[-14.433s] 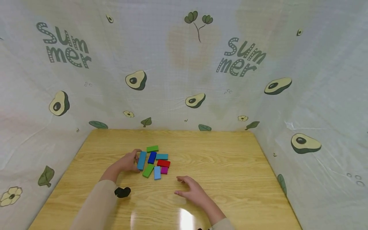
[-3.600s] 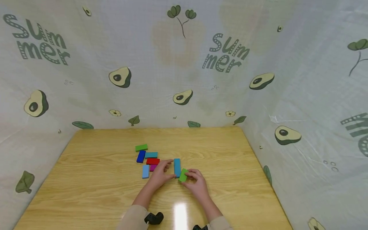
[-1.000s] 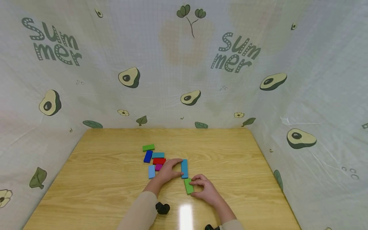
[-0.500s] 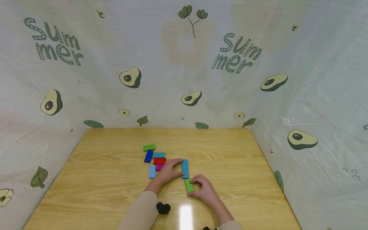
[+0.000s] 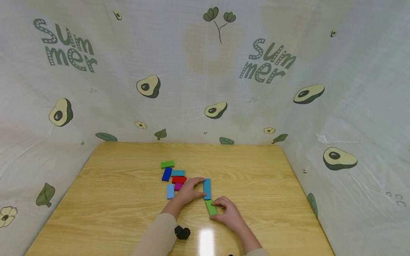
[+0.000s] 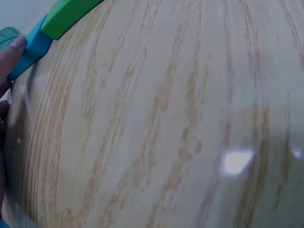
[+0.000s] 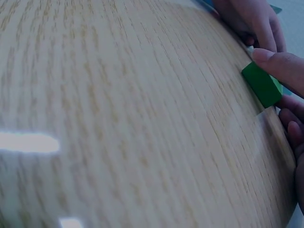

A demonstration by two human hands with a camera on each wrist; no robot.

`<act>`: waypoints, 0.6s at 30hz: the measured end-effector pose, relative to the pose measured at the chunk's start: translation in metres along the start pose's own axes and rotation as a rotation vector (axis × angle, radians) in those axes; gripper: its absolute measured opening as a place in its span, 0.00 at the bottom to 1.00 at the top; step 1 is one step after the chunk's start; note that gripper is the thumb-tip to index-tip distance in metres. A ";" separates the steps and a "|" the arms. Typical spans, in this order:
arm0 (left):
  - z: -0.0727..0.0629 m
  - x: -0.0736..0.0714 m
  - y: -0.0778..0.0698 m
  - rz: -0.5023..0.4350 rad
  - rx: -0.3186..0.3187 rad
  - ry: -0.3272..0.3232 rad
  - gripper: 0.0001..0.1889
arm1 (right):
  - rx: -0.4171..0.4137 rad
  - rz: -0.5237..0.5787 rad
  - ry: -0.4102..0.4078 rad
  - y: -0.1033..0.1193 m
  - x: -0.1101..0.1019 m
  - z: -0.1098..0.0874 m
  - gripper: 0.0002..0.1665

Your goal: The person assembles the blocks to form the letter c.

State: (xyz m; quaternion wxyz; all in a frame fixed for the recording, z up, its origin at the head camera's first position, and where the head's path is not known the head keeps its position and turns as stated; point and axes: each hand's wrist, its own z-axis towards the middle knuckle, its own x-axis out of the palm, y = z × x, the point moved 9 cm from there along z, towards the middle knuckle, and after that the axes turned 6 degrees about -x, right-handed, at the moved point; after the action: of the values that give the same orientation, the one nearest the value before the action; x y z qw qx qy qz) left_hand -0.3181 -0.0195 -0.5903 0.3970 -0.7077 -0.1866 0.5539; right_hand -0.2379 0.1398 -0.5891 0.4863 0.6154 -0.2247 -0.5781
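In the head view my left hand (image 5: pixel 189 191) grips a long blue block (image 5: pixel 207 189) by its two ends, thumb at the near end and a finger at the far end. Just in front of that block's near end lies a green block (image 5: pixel 211 207), set at a slight angle. My right hand (image 5: pixel 229 212) pinches it from the right between thumb and fingers. The left wrist view shows the green block (image 6: pixel 69 16) meeting the blue block (image 6: pixel 33 47) end to end. The thumb (image 7: pixel 278 66) presses the green block (image 7: pixel 262 85) in the right wrist view.
Left of my left hand lie another green block (image 5: pixel 167 164), a dark blue block (image 5: pixel 167 174), a teal block (image 5: pixel 178 173), a red block (image 5: pixel 179 180), a magenta block (image 5: pixel 178 186) and a light blue block (image 5: pixel 170 191). Printed cloth (image 5: pixel 179 117) walls in the wooden table (image 5: pixel 250 170).
Over the whole span, the long blue block and a green block have come rightward out of the cluster. The green one swung from beside the blue block to its near end. Little differs in the last second.
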 end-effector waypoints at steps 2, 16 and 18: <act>0.000 0.000 0.001 0.004 -0.008 0.000 0.32 | -0.010 -0.001 0.001 0.001 0.000 0.000 0.24; 0.001 0.000 0.001 0.011 0.002 -0.007 0.32 | -0.024 0.024 0.012 0.002 0.000 0.000 0.24; 0.001 0.000 0.002 0.017 -0.001 -0.006 0.32 | -0.020 0.025 0.014 0.001 0.001 0.000 0.24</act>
State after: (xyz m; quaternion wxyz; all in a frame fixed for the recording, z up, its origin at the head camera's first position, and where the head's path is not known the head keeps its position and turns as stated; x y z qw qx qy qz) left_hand -0.3198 -0.0201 -0.5921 0.3914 -0.7079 -0.1820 0.5592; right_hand -0.2378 0.1389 -0.5890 0.5014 0.6116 -0.2232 -0.5698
